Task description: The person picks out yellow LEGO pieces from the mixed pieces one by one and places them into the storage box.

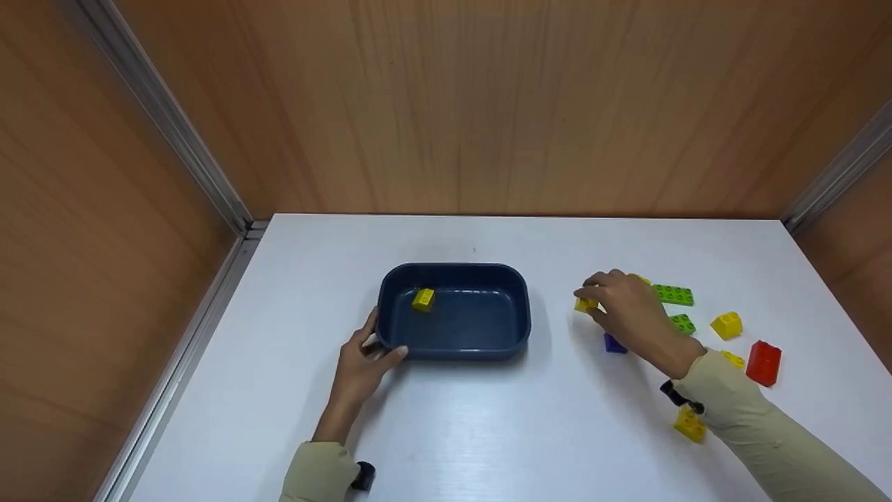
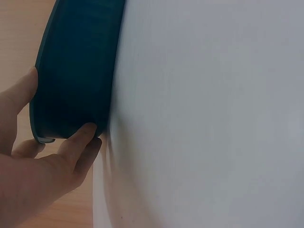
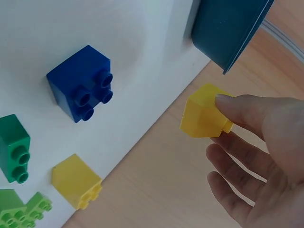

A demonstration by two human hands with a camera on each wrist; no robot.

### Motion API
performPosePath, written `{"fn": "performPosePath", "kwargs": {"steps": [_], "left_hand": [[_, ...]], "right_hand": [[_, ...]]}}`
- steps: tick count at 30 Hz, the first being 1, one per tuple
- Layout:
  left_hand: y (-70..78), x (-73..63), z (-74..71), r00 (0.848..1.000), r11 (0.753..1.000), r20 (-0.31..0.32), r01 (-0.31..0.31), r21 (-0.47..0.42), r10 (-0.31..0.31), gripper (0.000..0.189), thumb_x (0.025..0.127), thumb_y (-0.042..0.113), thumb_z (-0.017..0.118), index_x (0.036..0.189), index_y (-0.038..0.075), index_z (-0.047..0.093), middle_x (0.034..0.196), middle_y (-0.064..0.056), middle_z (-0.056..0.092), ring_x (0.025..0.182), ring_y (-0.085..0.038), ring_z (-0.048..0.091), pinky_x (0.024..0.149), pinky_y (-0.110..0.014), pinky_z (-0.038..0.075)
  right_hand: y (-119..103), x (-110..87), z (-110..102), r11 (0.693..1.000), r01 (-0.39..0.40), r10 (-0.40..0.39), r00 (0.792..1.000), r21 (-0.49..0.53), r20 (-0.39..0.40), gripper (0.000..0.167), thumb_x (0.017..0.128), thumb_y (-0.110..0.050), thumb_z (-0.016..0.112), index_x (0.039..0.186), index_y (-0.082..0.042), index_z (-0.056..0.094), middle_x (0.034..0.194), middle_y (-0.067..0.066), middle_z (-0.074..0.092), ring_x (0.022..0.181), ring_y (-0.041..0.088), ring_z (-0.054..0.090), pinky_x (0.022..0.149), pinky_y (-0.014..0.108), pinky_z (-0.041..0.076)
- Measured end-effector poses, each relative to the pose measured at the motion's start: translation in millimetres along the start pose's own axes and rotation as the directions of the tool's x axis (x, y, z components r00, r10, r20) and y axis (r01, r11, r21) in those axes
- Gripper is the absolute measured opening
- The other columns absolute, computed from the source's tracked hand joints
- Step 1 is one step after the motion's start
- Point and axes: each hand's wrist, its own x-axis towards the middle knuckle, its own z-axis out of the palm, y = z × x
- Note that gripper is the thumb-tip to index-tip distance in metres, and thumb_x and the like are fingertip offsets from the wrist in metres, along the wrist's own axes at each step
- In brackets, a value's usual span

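Note:
A dark blue rectangular tray (image 1: 463, 354) sits on the white table with a small yellow toy brick (image 1: 423, 300) lying inside, toward its left. My left hand (image 1: 359, 366) holds the tray's near-left corner, thumb and fingers spread on either side of it. To the right of the tray, my right hand (image 1: 631, 314) pinches another yellow toy brick (image 3: 202, 113) between thumb and fingers. In the right wrist view this brick shows above the table, with the tray's end beyond it. Just below the right hand lies a blue brick (image 3: 76, 80), partly covered in the head view.
Several loose bricks lie around the right forearm: green ones (image 1: 673, 295), yellow ones (image 1: 727, 325) and a red one (image 1: 764, 363). Another yellow brick (image 1: 690, 424) lies beside the right sleeve. A wooden panel (image 1: 460, 111) rises behind the table, with more panels at both sides.

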Motion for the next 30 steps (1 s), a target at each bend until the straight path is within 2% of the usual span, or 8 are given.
{"fn": "performPosePath", "kwargs": {"steps": [9, 23, 30], "left_hand": [[-2.1, 2.5, -3.8, 1.0, 1.0, 0.022, -0.012, -0.003, 0.012, 0.088, 0.095, 0.013, 0.08, 0.167, 0.013, 0.032, 0.164, -0.026, 0.039, 0.141, -0.049, 0.05, 0.11, -0.048, 0.052], [-4.1, 2.5, -12.3, 1.0, 1.0, 0.008, 0.018, 0.02, -0.019, 0.088, 0.095, 0.015, 0.08, 0.168, 0.018, 0.031, 0.166, -0.024, 0.037, 0.141, -0.047, 0.05, 0.108, -0.046, 0.054], [-4.7, 2.2, -15.7, 1.0, 1.0, 0.011, 0.008, 0.026, -0.009, 0.088, 0.095, 0.015, 0.08, 0.168, 0.017, 0.031, 0.166, -0.026, 0.036, 0.141, -0.048, 0.05, 0.109, -0.047, 0.053]], "right_hand": [[-12.1, 8.7, -1.1, 0.999, 0.031, -0.032, 0.999, -0.021, -0.009, 0.03, 0.085, -0.003, 0.087, 0.114, -0.007, 0.083, 0.114, 0.013, 0.078, 0.101, 0.034, 0.071, 0.089, 0.048, 0.061], [-37.5, 33.2, -3.6, 0.998, 0.061, -0.061, 0.998, -0.019, 0.018, 0.028, 0.089, -0.006, 0.086, 0.116, -0.01, 0.083, 0.116, 0.011, 0.078, 0.103, 0.031, 0.07, 0.089, 0.043, 0.06], [-49.8, 48.2, -6.9, 0.997, 0.08, -0.08, 0.997, -0.004, 0.01, 0.028, 0.09, -0.007, 0.085, 0.118, -0.011, 0.082, 0.116, 0.01, 0.078, 0.103, 0.03, 0.07, 0.09, 0.043, 0.06]]}}
